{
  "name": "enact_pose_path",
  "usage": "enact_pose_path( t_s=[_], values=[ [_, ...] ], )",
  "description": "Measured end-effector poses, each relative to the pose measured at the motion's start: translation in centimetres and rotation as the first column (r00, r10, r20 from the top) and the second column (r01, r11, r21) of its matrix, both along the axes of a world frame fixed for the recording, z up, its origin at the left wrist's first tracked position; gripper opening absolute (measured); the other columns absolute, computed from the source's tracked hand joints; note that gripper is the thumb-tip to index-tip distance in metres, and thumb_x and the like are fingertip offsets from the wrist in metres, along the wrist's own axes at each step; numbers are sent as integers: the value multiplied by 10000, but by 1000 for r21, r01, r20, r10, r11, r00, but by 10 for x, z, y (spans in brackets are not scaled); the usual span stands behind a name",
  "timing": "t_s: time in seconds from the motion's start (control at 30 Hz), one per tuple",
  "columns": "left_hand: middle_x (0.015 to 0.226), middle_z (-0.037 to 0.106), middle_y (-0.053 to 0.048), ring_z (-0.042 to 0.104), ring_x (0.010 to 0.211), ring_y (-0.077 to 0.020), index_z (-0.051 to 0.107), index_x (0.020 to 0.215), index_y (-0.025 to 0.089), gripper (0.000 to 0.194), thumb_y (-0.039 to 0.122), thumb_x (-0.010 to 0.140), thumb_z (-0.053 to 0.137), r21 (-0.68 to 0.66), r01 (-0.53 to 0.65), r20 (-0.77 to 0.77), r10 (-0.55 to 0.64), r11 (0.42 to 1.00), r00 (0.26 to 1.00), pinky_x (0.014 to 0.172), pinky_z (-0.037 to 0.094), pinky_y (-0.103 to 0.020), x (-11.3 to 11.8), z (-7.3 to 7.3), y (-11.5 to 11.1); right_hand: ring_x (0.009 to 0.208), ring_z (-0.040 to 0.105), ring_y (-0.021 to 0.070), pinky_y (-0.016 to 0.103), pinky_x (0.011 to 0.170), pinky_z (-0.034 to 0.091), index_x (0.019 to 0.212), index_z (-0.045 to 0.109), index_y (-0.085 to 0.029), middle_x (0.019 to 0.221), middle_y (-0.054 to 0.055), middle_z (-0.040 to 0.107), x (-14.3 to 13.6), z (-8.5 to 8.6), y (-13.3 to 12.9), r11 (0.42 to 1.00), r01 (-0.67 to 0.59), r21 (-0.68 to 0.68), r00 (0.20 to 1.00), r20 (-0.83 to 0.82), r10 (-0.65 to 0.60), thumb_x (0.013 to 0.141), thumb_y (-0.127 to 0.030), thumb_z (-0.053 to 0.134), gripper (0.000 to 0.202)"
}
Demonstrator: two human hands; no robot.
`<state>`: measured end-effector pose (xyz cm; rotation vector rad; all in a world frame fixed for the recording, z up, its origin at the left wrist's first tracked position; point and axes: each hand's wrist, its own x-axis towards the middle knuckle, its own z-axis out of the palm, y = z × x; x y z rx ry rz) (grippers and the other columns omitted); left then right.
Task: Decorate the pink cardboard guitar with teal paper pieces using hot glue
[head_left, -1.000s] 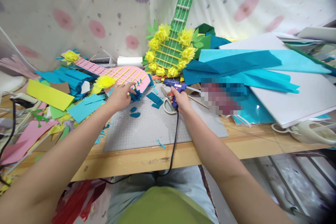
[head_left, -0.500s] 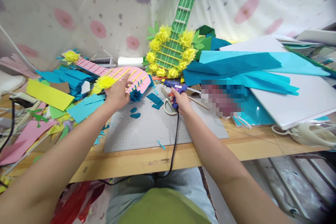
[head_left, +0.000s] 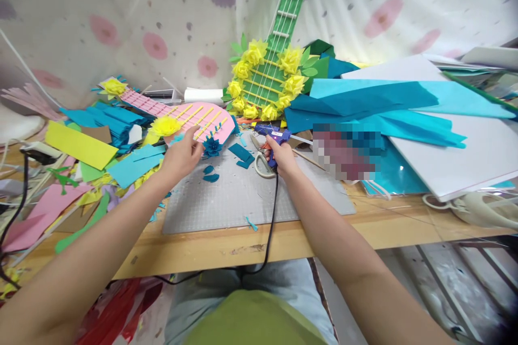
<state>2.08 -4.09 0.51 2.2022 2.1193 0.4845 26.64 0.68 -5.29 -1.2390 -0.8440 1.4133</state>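
My right hand [head_left: 284, 159] grips a blue hot glue gun [head_left: 272, 132] by its handle, with a white glue stick at its rear. Scissors with pale handles [head_left: 265, 166] lie partly under that hand. My left hand [head_left: 184, 155] is at the lower edge of a pink paper guitar [head_left: 208, 112], fingers bent and apart, nothing seen in them. A dark blue paper flower [head_left: 212, 146] is just right of its fingers. A yellow paper flower [head_left: 166, 126] sits on the guitar's body, and a bit of light blue paper shows behind the hand.
A grey cutting mat [head_left: 226, 199] holds dark blue petals [head_left: 211, 178] and scraps. Behind stands a green paper guitar [head_left: 263, 83] ringed with yellow flowers. Blue paper sheets [head_left: 372, 97] and white boards lie right; coloured scraps crowd the left. The glue gun's black cord [head_left: 273, 215] hangs over the table edge.
My left hand has lowered slightly over the pink guitar, its fingers more bent. The right hand keeps the glue gun in about the same place. The view has shifted slightly.
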Motion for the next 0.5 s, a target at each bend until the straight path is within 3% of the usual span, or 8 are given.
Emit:
enact_pose_path(
  t_s=[0.27,0.5],
  values=[
    [1041,692,-47,589,1035,-232,293,1417,168,590,242,834,353,-91,124,-17,-126,988,992,829,454,-341,11,-1,5,325,408,42,154,352,342,642,546,-146,404,-47,485,0,4,-3,1000,-2,-9,1000,3,2,828,-371,586,295],
    [1094,671,-76,531,1128,-260,312,1412,163,588,211,828,354,-67,116,-74,-121,991,990,869,447,-383,15,-1,7,339,420,42,152,361,342,647,557,-144,415,-43,488,0,-1,0,1000,-3,10,1000,-16,3,821,-376,593,293]
  ],
)
